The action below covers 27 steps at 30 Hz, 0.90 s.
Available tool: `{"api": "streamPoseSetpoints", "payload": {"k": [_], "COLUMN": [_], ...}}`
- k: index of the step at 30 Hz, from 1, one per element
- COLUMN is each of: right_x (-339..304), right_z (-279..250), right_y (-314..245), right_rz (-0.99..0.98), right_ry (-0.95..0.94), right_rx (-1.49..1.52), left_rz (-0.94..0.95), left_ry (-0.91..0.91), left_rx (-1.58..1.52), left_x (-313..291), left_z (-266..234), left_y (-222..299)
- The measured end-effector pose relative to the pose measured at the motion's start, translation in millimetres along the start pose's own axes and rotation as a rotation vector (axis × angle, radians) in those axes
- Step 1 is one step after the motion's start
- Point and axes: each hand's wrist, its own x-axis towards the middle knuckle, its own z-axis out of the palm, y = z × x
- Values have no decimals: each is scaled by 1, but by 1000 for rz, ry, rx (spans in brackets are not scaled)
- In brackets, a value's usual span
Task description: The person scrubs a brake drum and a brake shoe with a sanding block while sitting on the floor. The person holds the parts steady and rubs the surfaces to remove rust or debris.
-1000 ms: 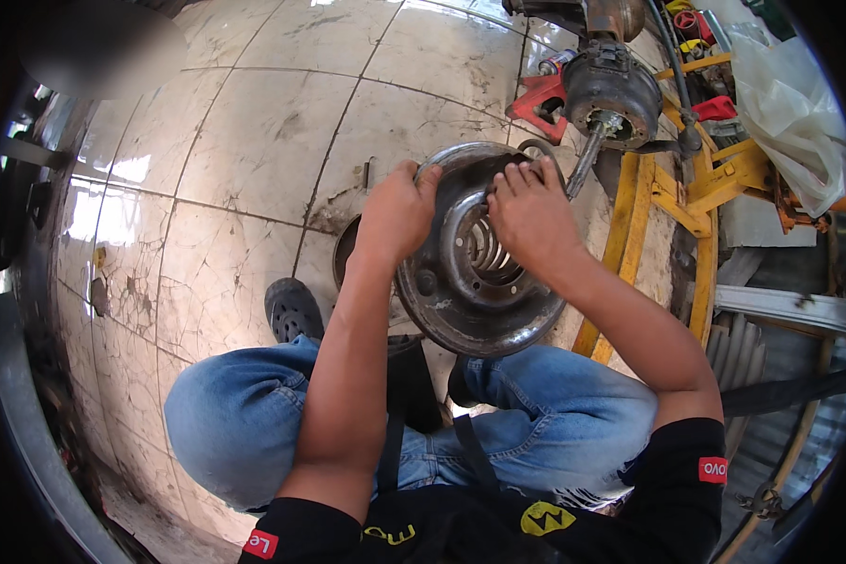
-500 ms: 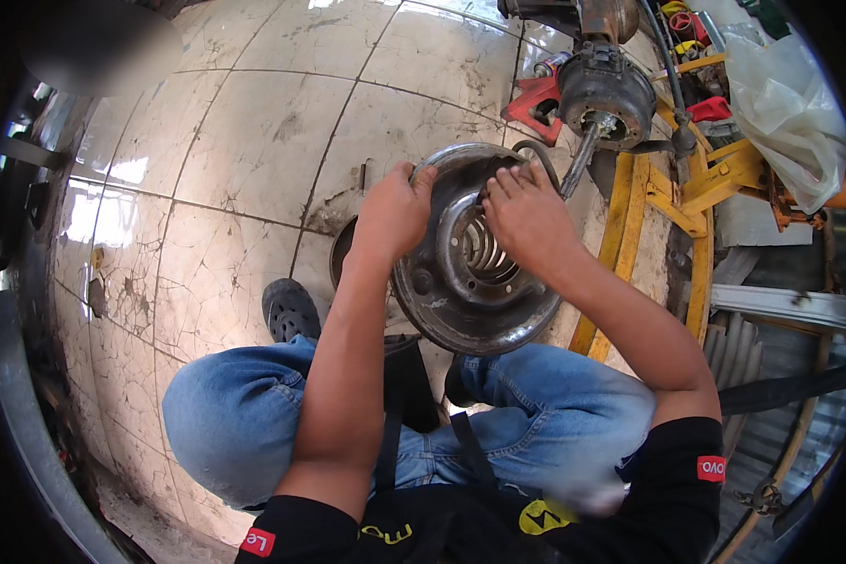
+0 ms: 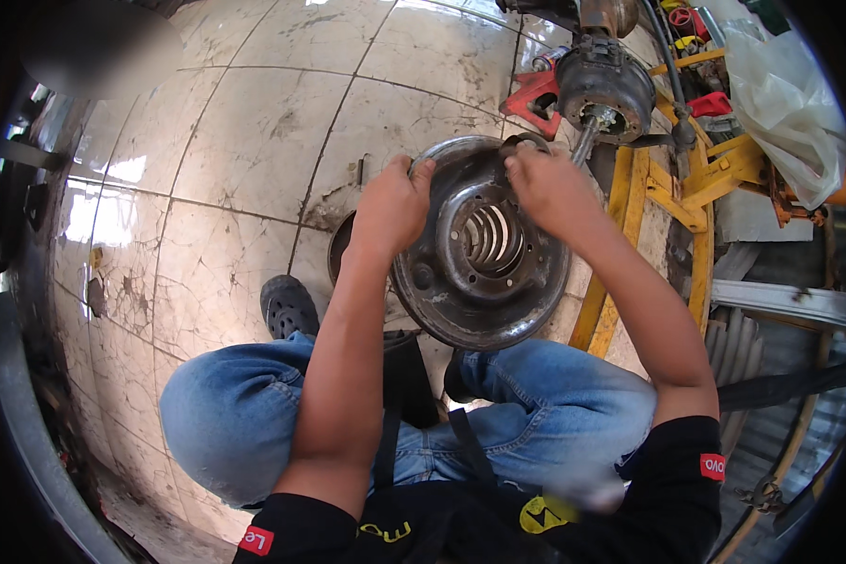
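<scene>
A round, dark metal brake backing plate (image 3: 432,299) lies in front of my knees, tilted a little. Through its central hole, ringed by bolt holes, show the turns of a coil spring (image 3: 484,246). My left hand (image 3: 397,205) is closed on the plate's upper left rim, thumb on top. At the upper right rim, my right hand (image 3: 556,193) is closed with fingers curled around a dark curved strip (image 3: 524,140), whose full shape the hand hides.
Beyond my right hand stands an axle end with a brake drum (image 3: 606,89) and a protruding shaft. Close by are a red stand (image 3: 534,101) and a yellow steel frame (image 3: 620,235). Clear plastic sheeting (image 3: 785,113) hangs at far right. Cracked tiles (image 3: 254,122) cover the floor.
My right hand has moved slightly right and away from the plate's central hole, its spread fingers now curled in. The left hand keeps its place on the rim.
</scene>
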Motion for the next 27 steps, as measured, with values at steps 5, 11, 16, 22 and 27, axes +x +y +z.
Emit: {"api": "streamPoseSetpoints", "payload": {"k": [5, 11, 16, 22, 27], "right_x": [0, -30, -15, -17, -30], "right_z": [-20, 36, 29, 31, 33], "right_y": [-9, -3, -7, -1, -14], "right_rz": [60, -262, -210, -236, -302], "right_ry": [-175, 79, -10, 39, -3], "right_rx": [74, -155, -266, -263, -169], "left_rz": [-3, -15, 5, 2, -8], "left_ry": [14, -28, 6, -17, -21], "left_rx": [7, 17, 16, 9, 5], "left_x": [-2, -1, 0, 1, 3], "left_z": [-1, -2, 0, 1, 0], "left_y": [2, 5, 4, 2, 2]}}
